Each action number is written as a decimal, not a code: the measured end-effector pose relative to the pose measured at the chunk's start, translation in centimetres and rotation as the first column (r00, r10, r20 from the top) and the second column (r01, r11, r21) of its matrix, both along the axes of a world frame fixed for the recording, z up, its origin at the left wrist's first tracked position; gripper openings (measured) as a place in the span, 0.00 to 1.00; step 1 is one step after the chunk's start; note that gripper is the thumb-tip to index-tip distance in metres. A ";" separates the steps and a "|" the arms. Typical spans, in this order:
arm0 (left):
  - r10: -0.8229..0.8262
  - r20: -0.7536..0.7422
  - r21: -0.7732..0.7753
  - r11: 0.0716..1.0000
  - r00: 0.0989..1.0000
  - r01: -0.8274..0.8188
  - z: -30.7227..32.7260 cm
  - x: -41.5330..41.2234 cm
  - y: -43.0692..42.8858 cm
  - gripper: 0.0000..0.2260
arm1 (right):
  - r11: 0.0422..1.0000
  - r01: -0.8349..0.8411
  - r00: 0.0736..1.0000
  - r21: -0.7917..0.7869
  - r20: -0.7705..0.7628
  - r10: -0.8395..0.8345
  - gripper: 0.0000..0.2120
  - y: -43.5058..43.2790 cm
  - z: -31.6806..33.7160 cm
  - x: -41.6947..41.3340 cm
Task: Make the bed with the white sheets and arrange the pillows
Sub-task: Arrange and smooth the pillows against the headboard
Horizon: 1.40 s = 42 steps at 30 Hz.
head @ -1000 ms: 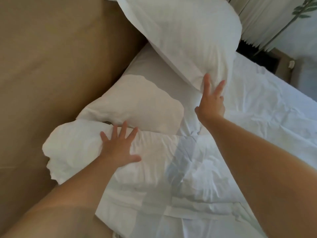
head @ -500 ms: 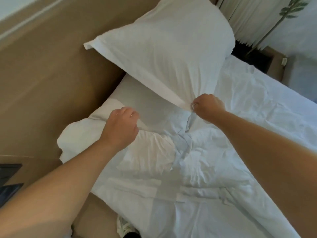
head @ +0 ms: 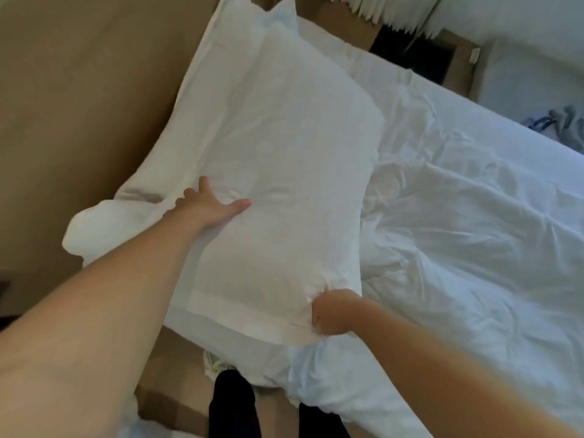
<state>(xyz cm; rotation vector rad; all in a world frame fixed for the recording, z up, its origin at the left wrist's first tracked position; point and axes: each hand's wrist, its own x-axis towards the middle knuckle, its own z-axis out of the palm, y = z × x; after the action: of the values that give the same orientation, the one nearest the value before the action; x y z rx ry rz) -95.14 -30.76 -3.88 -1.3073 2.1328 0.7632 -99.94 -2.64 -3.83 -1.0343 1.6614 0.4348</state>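
A large white pillow (head: 275, 159) lies flat along the head of the bed, beside the tan headboard (head: 79, 90). My right hand (head: 331, 312) is closed on the pillow's near right corner, bunching the cloth. My left hand (head: 210, 205) rests flat on the pillow's left side, fingers spread. Part of a second white pillow (head: 91, 226) sticks out from under it at the left. Wrinkled white sheets (head: 474, 232) cover the mattress to the right.
My dark trouser legs (head: 232, 403) stand at the bed's near edge on a tan floor. White pleated curtains (head: 395, 14) hang beyond the bed's far end. A bluish cloth heap (head: 556, 121) lies at the far right.
The pillow that leaned upright against the headboard now lies flat, drawn toward me over the lower pillow. My right hand kept its grip on the corner; my left hand opened onto the pillow.
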 end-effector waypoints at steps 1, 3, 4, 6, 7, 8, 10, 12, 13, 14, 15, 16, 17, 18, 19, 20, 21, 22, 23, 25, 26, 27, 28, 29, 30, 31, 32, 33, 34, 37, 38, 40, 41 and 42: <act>0.013 -0.006 -0.027 1.000 1.000 -0.014 -0.7 0.0 0.8 0.53 | 1.000 -0.005 1.000 -0.003 -0.011 0.005 0.15 0.5 -0.8 0.0; 0.054 -0.014 -0.101 0.993 0.998 -0.055 -1.3 -0.4 1.4 0.53 | 0.999 -0.018 0.999 -0.031 -0.027 0.017 0.14 1.1 -1.9 0.1; 0.063 -0.011 -0.131 0.989 0.998 -0.064 -1.4 -0.6 1.4 0.51 | 0.998 -0.026 0.999 -0.048 -0.034 0.025 0.14 1.5 -2.3 0.2; 0.034 0.002 -0.162 0.986 0.999 -0.033 -1.1 -0.7 1.5 0.43 | 0.998 -0.019 0.999 -0.057 -0.036 0.017 0.14 2.2 -3.0 0.4; 0.002 -0.012 -0.165 0.986 1.000 -0.004 -1.1 -0.7 1.7 0.36 | 0.998 0.038 0.999 -0.056 -0.023 -0.040 0.13 2.5 -3.3 0.2; -0.033 -0.037 -0.165 0.986 0.999 0.026 -1.1 -0.6 2.1 0.30 | 0.986 0.153 0.988 -0.071 -0.007 -0.153 0.11 2.7 -3.4 -0.1; -0.096 -0.091 -0.151 0.985 0.991 0.082 -1.4 0.4 3.3 0.23 | 0.874 0.458 0.885 -0.161 -0.013 -0.466 0.10 3.0 -3.5 -1.4; -0.140 -0.125 -0.107 0.986 0.982 0.127 -1.6 2.1 4.3 0.22 | 0.707 0.656 0.724 -0.265 -0.046 -0.688 0.21 3.0 -3.5 -3.1; -0.147 -0.145 -0.073 0.988 0.978 0.138 -1.4 3.3 4.5 0.22 | 0.623 0.727 0.641 -0.287 -0.039 -0.766 0.30 2.9 -3.3 -3.8; -0.144 -0.171 -0.036 0.989 0.975 0.140 -1.1 4.6 4.6 0.22 | 0.545 0.787 0.567 -0.288 -0.008 -0.824 0.38 2.6 -3.1 -4.5; -0.141 -0.190 0.001 0.990 0.972 0.144 -0.7 6.1 4.4 0.23 | 0.471 0.837 0.500 -0.277 0.043 -0.865 0.45 2.2 -2.9 -5.1; -0.132 -0.192 0.045 0.989 0.972 0.144 -0.4 7.9 4.0 0.23 | 0.403 0.877 0.439 -0.262 0.095 -0.893 0.50 1.6 -2.6 -5.6; -0.105 -0.170 0.099 0.988 0.980 0.123 -0.1 9.8 3.3 0.24 | 0.330 0.910 0.372 -0.249 0.146 -0.917 0.53 1.0 -2.5 -6.1; -0.069 -0.129 0.150 0.985 0.989 0.089 0.1 11.8 2.5 0.25 | 0.254 0.940 0.299 -0.227 0.192 -0.935 0.56 0.4 -2.5 -6.5; -0.055 -0.082 0.174 0.982 0.995 0.069 0.3 13.7 1.5 0.27 | 0.190 0.964 0.229 -0.184 0.218 -0.949 0.57 -0.2 -2.5 -6.7; -0.069 -0.041 0.167 0.983 0.997 0.074 0.4 15.0 0.4 0.29 | 0.140 0.982 0.166 -0.126 0.225 -0.960 0.58 -0.8 -2.7 -6.8; -0.089 -0.001 0.136 0.987 0.996 0.088 0.2 15.8 -0.7 0.29 | 0.100 0.993 0.113 -0.066 0.221 -0.969 0.59 -1.2 -3.2 -6.8; -0.096 0.032 0.092 0.991 0.995 0.092 -0.1 16.0 -1.6 0.29 | 0.065 0.998 0.065 -0.005 0.208 -0.976 0.60 -1.5 -3.9 -6.5; -0.052 0.034 0.055 0.997 0.998 0.050 -0.6 15.5 -2.2 0.30 | 0.032 0.998 0.023 0.046 0.195 -0.981 0.62 -1.8 -5.0 -6.1; 0.120 -0.060 0.105 0.988 0.991 -0.113 -2.2 12.6 -2.1 0.43 | -0.068 0.990 -0.090 0.125 0.174 -0.981 0.66 -2.3 -7.5 -4.6; 0.196 -0.118 0.164 0.971 0.973 -0.176 -3.0 10.6 -1.5 0.49 | -0.154 0.976 -0.180 0.155 0.171 -0.969 0.66 -2.6 -8.6 -3.5; 0.242 -0.158 0.198 0.958 0.957 -0.209 -4.0 8.7 -0.6 0.53 | -0.253 0.954 -0.280 0.160 0.171 -0.945 0.64 -3.0 -9.6 -2.7; 0.268 -0.170 0.201 0.952 0.948 -0.233 -5.0 7.1 0.4 0.56 | -0.350 0.926 -0.371 0.141 0.174 -0.912 0.64 -3.3 -10.5 -2.2; 0.287 -0.165 0.172 0.951 0.944 -0.259 -6.1 6.0 1.3 0.57 | -0.420 0.902 -0.432 0.101 0.190 -0.882 0.64 -3.5 -10.9 -1.9; 0.294 -0.153 0.122 0.953 0.943 -0.277 -6.9 5.3 2.3 0.57 | -0.445 0.894 -0.445 0.053 0.210 -0.870 0.65 -3.8 -11.3 -1.8; 0.286 -0.145 0.071 0.958 0.947 -0.278 -7.1 4.6 3.0 0.54 | -0.434 0.901 -0.423 0.002 0.226 -0.877 0.64 -4.0 -11.3 -1.9; 0.254 -0.142 0.043 0.967 0.957 -0.251 -7.1 4.0 3.5 0.51 | -0.407 0.912 -0.387 -0.043 0.234 -0.892 0.58 -4.4 -10.9 -2.0; 0.208 -0.145 0.026 0.978 0.967 -0.206 -6.6 3.7 3.8 0.45 | -0.377 0.922 -0.347 -0.094 0.236 -0.908 0.48 -4.7 -10.6 -2.0; 0.171 -0.167 0.009 0.985 0.971 -0.171 -5.8 3.6 4.1 0.39 | -0.351 0.921 -0.308 -0.168 0.235 -0.922 0.35 -4.9 -10.2 -2.0; 0.117 -0.306 -0.112 0.981 0.945 -0.158 -2.2 4.0 5.5 0.24 | -0.311 0.881 -0.244 -0.356 0.223 -0.944 0.18 -3.9 -8.0 -2.2; 0.105 -0.353 -0.147 0.975 0.930 -0.166 -0.8 4.7 6.3 0.22 | -0.298 0.880 -0.225 -0.369 0.230 -0.947 0.19 -3.1 -7.2 -2.1; 0.099 -0.463 -0.177 0.963 0.881 -0.202 1.9 7.0 8.1 0.20 | -0.279 0.890 -0.189 -0.361 0.264 -0.946 0.18 -1.2 -5.4 -1.2; 0.119 -0.507 -0.172 0.957 0.854 -0.236 3.1 8.6 9.0 0.19 | -0.265 0.899 -0.169 -0.348 0.283 -0.944 0.18 -0.3 -4.3 -0.3; 0.151 -0.532 -0.162 0.947 0.833 -0.276 4.4 10.4 9.9 0.18 | -0.242 0.908 -0.143 -0.343 0.291 -0.946 0.16 0.3 -2.9 0.9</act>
<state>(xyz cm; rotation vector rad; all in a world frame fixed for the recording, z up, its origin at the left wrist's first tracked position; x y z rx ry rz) -84.71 -20.86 0.47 -1.6312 2.5849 1.0821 -99.06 -2.32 -6.69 0.3789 2.1372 -1.1301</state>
